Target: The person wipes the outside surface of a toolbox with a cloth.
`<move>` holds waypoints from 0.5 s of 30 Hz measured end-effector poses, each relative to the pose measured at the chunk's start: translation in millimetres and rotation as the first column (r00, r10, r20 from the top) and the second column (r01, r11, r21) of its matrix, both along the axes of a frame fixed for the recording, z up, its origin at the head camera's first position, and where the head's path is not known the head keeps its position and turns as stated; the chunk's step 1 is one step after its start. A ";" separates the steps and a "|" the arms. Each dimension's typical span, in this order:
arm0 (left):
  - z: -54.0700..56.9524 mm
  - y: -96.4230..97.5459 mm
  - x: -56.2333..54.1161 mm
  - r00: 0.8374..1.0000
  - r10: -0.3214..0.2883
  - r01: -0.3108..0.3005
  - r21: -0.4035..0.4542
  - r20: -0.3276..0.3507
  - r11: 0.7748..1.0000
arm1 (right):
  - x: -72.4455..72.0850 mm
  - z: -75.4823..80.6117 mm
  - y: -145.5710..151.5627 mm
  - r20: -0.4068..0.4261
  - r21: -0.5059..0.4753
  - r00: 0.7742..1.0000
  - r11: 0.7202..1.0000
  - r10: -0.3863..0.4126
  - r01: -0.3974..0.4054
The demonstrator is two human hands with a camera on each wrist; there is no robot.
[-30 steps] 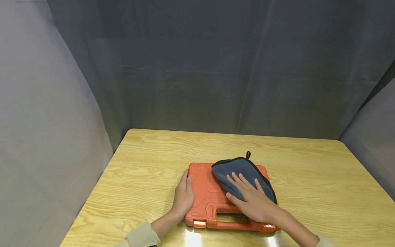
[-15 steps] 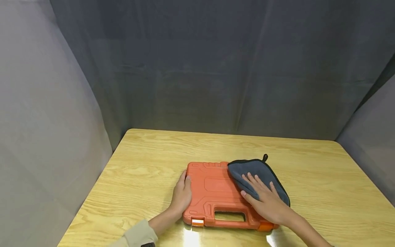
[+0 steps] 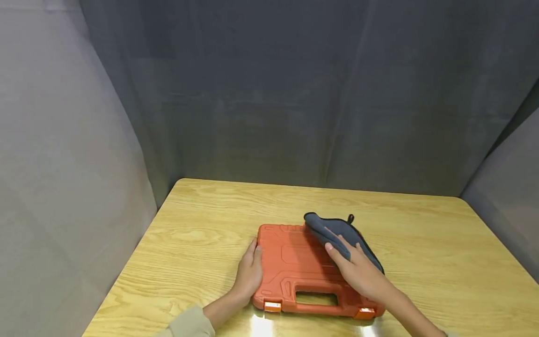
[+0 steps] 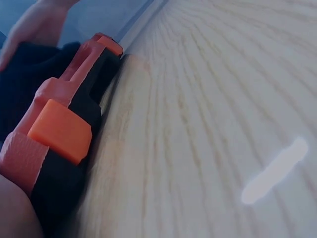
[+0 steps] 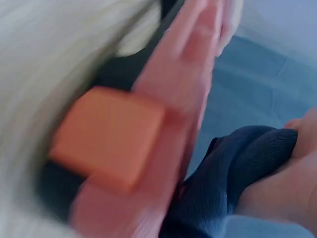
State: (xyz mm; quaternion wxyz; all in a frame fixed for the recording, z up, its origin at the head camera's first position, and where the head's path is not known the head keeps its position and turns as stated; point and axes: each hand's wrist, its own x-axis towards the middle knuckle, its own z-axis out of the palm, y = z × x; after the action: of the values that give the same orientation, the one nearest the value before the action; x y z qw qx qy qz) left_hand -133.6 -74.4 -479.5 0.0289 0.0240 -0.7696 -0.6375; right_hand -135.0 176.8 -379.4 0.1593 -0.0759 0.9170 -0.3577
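Observation:
A red plastic carrying case (image 3: 294,257) lies flat on the table, its handle and two orange latches facing the person. The left wrist view shows its lower half is black. My left hand (image 3: 248,274) holds the case's left side, thumb along the top edge; the other fingertips are mostly hidden. On the case's right half is a dark grey-blue cloth (image 3: 343,229) with black edging and a small hanging loop. My right hand (image 3: 358,271) grips a raised fold of this cloth (image 5: 237,163) between thumb and fingers, over the lid.
The wood-grain table (image 3: 202,224) extends around the case on all sides. A dark curtain (image 3: 261,117) hangs behind it, and pale grey panels (image 3: 71,164) stand at left and right.
The right hand slid the cloth rightward past the case's edge, then back left. Its flat, spread fingers have drawn together, and the cloth's left part is now folded up. The left hand stays put.

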 end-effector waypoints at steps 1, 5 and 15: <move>-0.5 0.2 -0.3 1.000 0.004 -0.004 -0.004 0.000 1.000 | 0.3 2.2 -7.0 0.002 -0.012 1.000 1.000 0.001 -0.001; -2.1 0.8 -1.8 1.000 0.019 -0.020 -0.012 -0.016 1.000 | -0.5 4.0 -40.5 -0.046 -0.146 0.996 0.986 0.077 -0.083; -6.3 -1.2 4.8 0.993 0.004 0.000 0.038 -0.114 0.999 | 2.8 -22.5 -103.3 -0.143 -0.095 0.885 0.884 0.443 -0.458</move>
State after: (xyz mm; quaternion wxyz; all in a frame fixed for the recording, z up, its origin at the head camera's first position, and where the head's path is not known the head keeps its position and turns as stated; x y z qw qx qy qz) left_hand -128.8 -75.6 -485.8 0.0730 -0.0110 -0.7544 -0.6522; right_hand -132.2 73.5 -401.9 0.1787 -0.3179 0.8574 -0.3630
